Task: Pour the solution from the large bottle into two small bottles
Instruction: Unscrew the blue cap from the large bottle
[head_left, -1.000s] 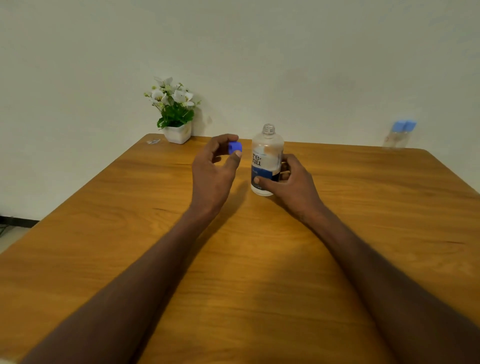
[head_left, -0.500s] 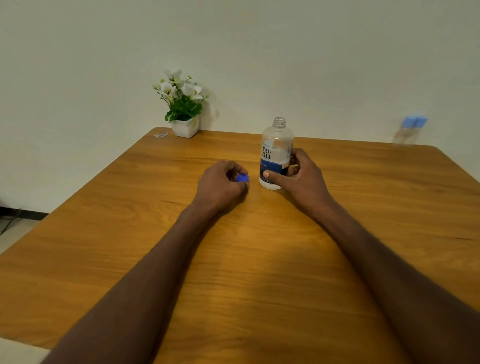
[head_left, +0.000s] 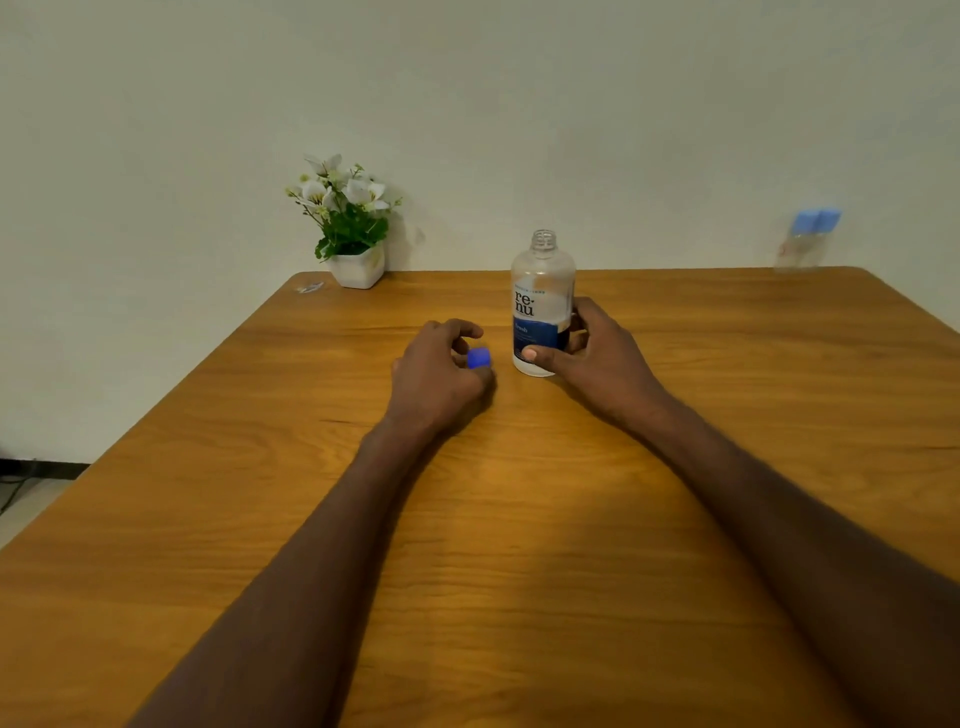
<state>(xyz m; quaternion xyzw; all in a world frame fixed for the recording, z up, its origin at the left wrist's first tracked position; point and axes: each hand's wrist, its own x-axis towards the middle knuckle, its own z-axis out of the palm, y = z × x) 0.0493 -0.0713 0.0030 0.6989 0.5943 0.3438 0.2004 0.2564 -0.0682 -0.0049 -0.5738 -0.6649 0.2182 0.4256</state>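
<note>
The large clear bottle (head_left: 542, 291) with a white and blue label stands upright and uncapped in the middle of the wooden table (head_left: 519, 519). My right hand (head_left: 597, 358) grips its lower part from the right. My left hand (head_left: 441, 374) rests low on the table just left of the bottle, its fingers curled around the small blue cap (head_left: 478, 358). Two small clear bottles with light blue caps (head_left: 808, 239) stand close together at the far right corner, blurred.
A white pot with white flowers and green leaves (head_left: 353, 228) stands at the table's far left corner against the wall. A small clear scrap (head_left: 309, 287) lies beside the pot. The floor shows past the table's left edge.
My left hand has come down from beside the bottle's neck to the tabletop, still holding the blue cap. My right hand has stayed on the bottle.
</note>
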